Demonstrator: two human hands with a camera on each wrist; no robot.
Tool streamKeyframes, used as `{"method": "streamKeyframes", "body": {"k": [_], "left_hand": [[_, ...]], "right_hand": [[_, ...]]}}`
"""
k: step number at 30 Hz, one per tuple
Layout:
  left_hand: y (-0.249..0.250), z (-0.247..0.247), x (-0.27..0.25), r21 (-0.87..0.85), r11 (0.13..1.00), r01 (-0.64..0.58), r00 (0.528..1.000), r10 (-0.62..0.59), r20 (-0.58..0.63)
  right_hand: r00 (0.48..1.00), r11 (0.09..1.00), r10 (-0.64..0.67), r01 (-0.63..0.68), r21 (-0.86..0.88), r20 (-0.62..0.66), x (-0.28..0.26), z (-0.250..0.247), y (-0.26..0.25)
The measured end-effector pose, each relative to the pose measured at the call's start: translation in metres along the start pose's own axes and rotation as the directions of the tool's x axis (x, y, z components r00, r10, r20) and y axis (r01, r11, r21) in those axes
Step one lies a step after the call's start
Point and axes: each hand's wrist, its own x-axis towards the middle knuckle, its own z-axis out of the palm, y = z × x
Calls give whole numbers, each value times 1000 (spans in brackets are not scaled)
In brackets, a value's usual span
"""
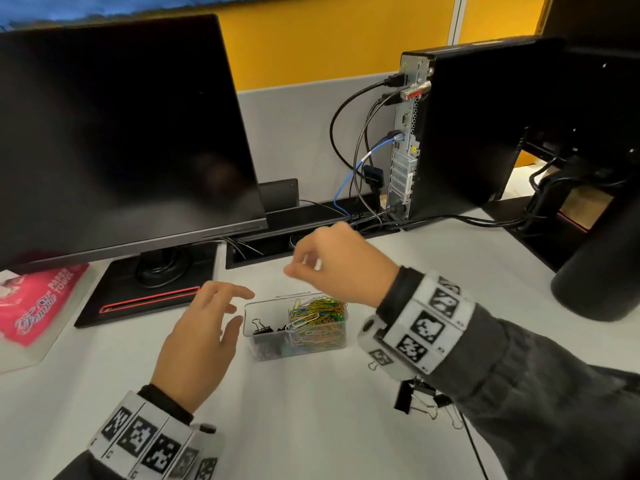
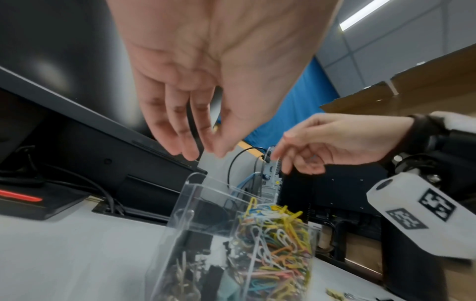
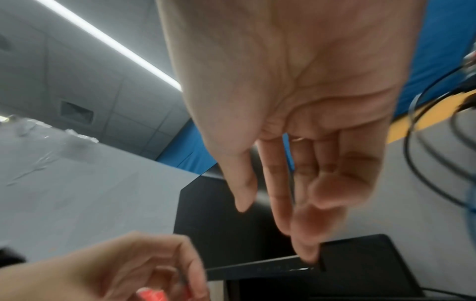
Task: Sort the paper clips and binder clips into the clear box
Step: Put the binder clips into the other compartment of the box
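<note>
Head view: left hand (image 1: 199, 341) relaxed beside clear box (image 1: 298, 351); right hand (image 1: 341, 263) above, fingers loose, empty.

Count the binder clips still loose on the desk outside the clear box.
About 3, in one cluster of binder clips on the desk under the right hand's sleeve, near the front right of the clear box. They overlap, and the sleeve may hide more.

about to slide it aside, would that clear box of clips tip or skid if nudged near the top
The clear box looks tall and narrow in the left wrist view, so a high push may tip it. The paper clips heaped above its rim would probably spill. Smooth plastic on the white desk should slide if pushed low.
</note>
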Motion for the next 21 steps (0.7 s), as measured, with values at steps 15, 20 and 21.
{"method": "streamKeyframes", "body": {"k": [15,20,21], "left_hand": [[107,86,21,-107,920,-378,735,369,569],[107,102,27,6,918,-397,667,284,689],[107,102,28,4,921,-390,663,277,695]], "right_hand": [[814,898,438,-378,-226,382,-104,-17,108],[801,905,425,-358,-232,422,-114,-6,114],[802,906,421,-352,-234,423,-114,-4,115]]}}
